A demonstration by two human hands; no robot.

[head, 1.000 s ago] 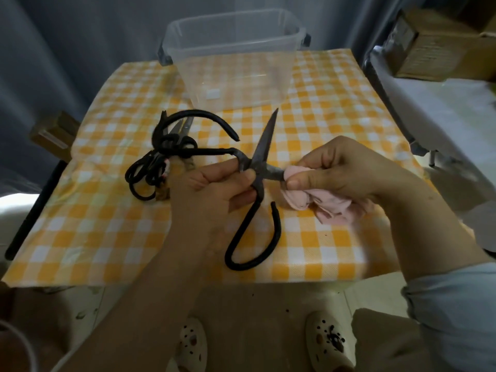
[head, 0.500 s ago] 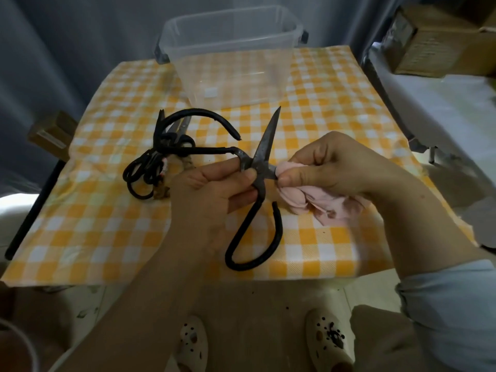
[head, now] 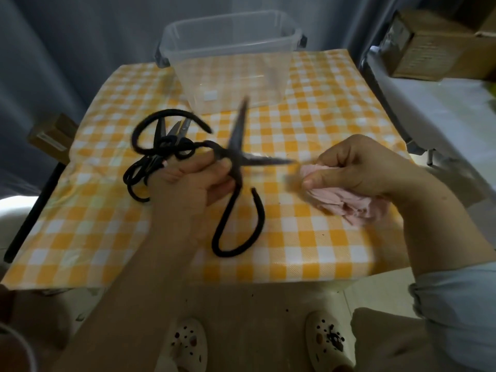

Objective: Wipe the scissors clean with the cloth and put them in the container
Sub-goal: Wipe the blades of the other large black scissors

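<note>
My left hand [head: 193,183] grips a pair of large black scissors [head: 237,157] near the pivot, above the table, with the blades spread wide. One blade points up toward the container, the other points right. My right hand [head: 357,167] holds a bunched pink cloth [head: 338,200] just past the tip of the right-pointing blade, apart from it. A clear plastic container [head: 228,57] with dark latches stands open at the back of the table.
Several more black scissors [head: 161,146] lie in a heap on the orange-checked tablecloth [head: 322,124], left of my left hand. A white surface with cardboard boxes [head: 440,44] stands to the right. My feet are visible below the table's front edge.
My right hand with the cloth has slid right along the blade and come off its tip. The blade it covered is now bare. The held scissors shifted slightly.
</note>
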